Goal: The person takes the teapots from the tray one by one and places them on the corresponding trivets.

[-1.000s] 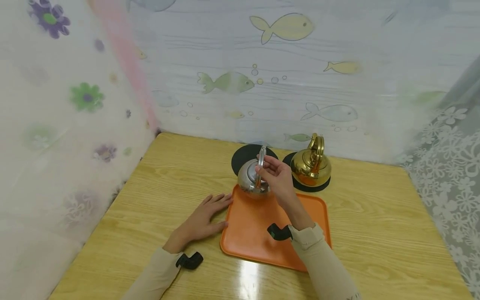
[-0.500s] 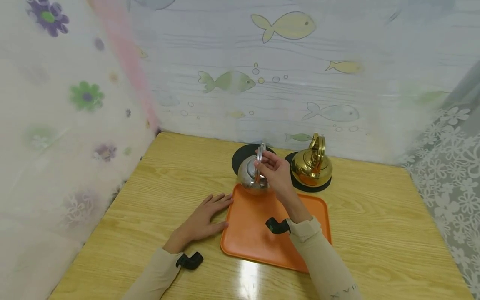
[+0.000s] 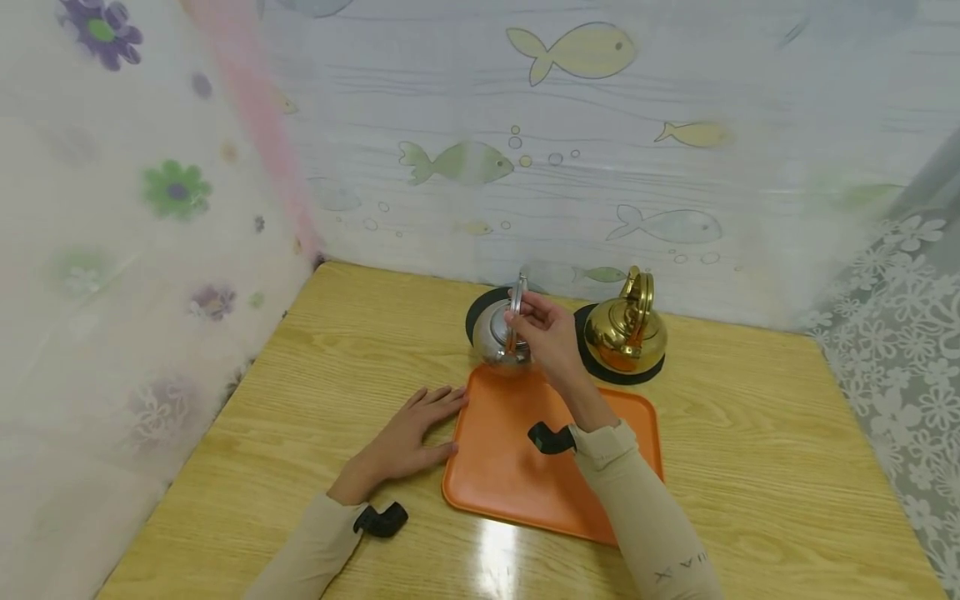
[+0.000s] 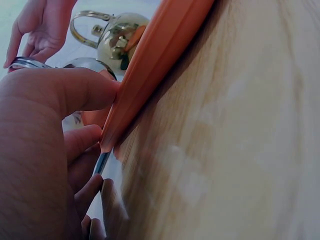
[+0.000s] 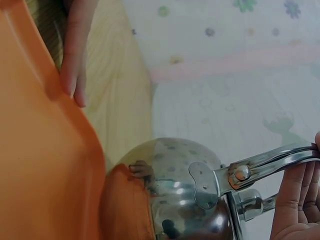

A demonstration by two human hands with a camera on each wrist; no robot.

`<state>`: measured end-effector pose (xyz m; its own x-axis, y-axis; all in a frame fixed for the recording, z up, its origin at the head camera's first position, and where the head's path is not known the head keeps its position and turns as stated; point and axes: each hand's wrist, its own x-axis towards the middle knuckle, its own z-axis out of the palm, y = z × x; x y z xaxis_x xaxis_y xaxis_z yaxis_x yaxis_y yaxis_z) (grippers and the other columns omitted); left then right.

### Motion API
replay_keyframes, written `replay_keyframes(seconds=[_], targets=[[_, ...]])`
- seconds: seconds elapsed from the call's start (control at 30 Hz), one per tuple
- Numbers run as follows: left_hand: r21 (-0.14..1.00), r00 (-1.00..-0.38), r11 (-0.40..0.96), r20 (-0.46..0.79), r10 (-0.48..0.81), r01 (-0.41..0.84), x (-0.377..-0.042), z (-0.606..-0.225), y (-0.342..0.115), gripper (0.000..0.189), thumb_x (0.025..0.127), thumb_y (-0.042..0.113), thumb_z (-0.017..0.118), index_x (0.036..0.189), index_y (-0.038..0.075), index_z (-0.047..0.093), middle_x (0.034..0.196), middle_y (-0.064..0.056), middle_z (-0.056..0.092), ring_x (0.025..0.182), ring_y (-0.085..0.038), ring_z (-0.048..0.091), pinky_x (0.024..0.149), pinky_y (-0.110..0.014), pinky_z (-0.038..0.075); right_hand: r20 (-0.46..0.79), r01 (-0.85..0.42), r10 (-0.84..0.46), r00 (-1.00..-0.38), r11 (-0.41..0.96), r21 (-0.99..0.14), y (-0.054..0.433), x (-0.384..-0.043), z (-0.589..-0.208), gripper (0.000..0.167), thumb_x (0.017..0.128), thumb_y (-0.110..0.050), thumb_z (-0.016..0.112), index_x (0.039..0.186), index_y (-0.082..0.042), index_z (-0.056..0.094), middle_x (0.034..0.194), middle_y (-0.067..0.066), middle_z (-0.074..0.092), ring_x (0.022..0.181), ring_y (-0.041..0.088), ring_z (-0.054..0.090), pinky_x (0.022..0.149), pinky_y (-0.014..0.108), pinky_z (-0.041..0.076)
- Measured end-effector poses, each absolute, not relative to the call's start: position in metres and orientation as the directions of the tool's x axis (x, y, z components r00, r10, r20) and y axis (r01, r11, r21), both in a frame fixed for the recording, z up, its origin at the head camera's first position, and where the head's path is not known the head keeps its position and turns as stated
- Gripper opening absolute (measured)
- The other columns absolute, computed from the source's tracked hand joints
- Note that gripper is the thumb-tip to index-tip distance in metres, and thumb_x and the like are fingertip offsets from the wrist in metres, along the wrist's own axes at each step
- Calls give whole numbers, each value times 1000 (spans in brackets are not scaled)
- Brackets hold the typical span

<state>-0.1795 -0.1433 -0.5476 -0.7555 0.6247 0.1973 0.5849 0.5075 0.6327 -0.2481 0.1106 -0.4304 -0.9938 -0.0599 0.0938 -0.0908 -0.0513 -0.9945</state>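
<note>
My right hand holds the upright handle of a small silver kettle, fingers and thumb closing on it. In the head view the kettle overlaps the front of a black round mat, just behind the back-left corner of an orange tray. Whether its base touches anything cannot be told. The right wrist view shows the shiny kettle body close to the tray's rim. With fingers spread, my left hand lies at the tray's left edge; its thumb and fingertips touch the rim in the left wrist view.
A gold kettle stands on a second black mat, right of the silver one. Behind the wooden table hangs a fish-printed curtain. A flowered curtain lines the left side, and lace the right.
My right hand has carried the silver kettle backward, away from the tray and further over the black mat. My left hand and the tray have stayed in place.
</note>
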Motion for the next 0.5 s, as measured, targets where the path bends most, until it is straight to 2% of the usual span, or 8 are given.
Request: replay_keyframes(seconds=[0.5], targets=[[626,-751,507,202,629,593,-181,-548,-143,67,96,38,67,155,14,46,162,-2,40,152,-32,31,124,-62,14,59,-57,-55,-997,-36,-998,108,-254,-428,44,98,-5,66,140,5,57,104,2,63,92,6,66,76,18,58]])
